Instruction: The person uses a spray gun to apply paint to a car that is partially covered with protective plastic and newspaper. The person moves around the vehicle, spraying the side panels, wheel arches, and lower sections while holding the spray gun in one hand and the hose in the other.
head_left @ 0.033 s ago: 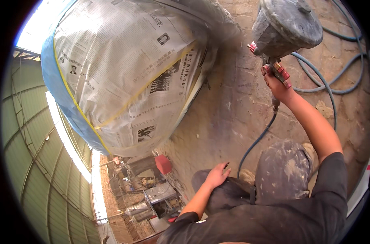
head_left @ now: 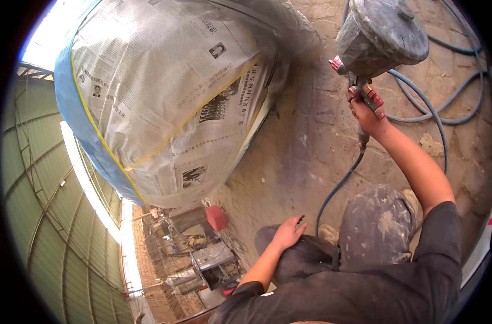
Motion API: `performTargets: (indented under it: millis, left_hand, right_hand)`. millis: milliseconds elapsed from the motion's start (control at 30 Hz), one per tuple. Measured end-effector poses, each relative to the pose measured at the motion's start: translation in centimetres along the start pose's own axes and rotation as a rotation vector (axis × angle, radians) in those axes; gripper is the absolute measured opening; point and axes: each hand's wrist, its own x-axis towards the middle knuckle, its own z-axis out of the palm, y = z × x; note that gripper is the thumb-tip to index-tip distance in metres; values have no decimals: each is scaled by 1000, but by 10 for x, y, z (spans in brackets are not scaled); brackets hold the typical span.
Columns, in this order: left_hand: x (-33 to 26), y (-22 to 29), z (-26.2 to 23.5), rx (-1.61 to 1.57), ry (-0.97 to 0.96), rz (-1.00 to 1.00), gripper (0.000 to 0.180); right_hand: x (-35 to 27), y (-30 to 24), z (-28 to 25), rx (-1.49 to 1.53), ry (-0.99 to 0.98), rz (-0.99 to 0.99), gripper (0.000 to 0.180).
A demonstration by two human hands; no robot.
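Tilting the spray gun (head_left: 373, 60) very slightly with the right hand (head_left: 370, 115), bringing its lower end and the attached hose (head_left: 338, 189) a little nearer the newspaper covering (head_left: 165, 102).

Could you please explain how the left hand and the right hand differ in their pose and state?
The right hand is closed around the spray gun, while the left hand holds nothing visible, its fingers loosely extended. The right hand is stretched far forward, whereas the left hand lies back over the left leg. Both hands are ungloved.
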Motion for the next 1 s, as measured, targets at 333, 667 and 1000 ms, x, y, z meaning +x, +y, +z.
performTargets:
  millis: [333, 667, 1000]
  left_hand:
    - [6, 1, 24, -290, -70, -66, 53]
    - [72, 6, 129, -494, 155, 154, 72]
    - [44, -43, 23, -271, -243, 217, 30]
  right_hand:
    - [-97, -29, 63, 239, -383, 82, 7]
    - [-11, 4, 77, 104, 72, 13, 12]
    - [-121, -90, 141, 168, -560, 50, 20]
